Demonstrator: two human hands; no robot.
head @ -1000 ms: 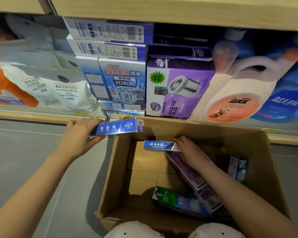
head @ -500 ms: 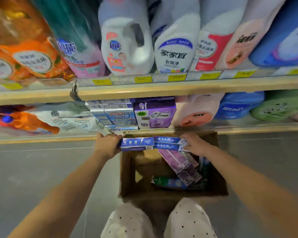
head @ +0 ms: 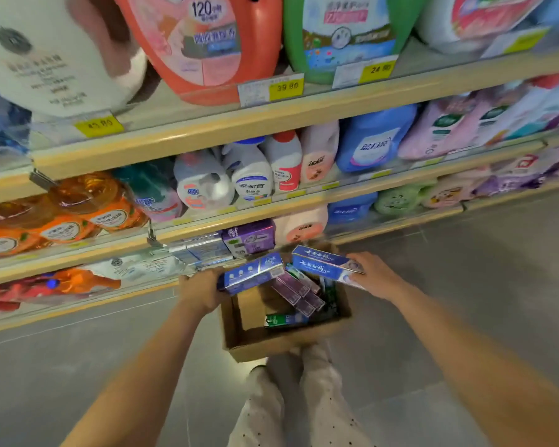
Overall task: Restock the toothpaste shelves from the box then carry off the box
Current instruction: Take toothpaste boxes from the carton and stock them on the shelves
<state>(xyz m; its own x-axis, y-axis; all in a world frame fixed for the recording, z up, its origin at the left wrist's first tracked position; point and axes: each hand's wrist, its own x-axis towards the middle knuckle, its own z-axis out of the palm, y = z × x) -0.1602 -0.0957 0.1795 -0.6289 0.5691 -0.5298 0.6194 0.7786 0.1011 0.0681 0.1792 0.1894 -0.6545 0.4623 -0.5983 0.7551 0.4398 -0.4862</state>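
An open cardboard box (head: 259, 345) stands on the grey floor in front of the shelves, just beyond my legs. Inside lie purple toothpaste cartons (head: 299, 291) and a green-and-blue one (head: 284, 319). My left hand (head: 199, 290) grips a blue toothpaste carton (head: 252, 274) above the box's left rim. My right hand (head: 376, 275) holds two stacked blue toothpaste cartons (head: 321, 262) by their right end, above the box's far right corner.
Shelving (head: 207, 130) rises ahead, stocked with detergent jugs (head: 207, 43), orange bottles (head: 68, 217), and purple and blue boxes (head: 250, 237) on the lowest shelf. Yellow price tags (head: 286, 87) line the shelf edges. Grey floor (head: 465, 285) spreads to the right and left of the box.
The view has risen and pulled back, so the box looks smaller and higher shelves show. Both hands have lifted their blue cartons up out of the box.
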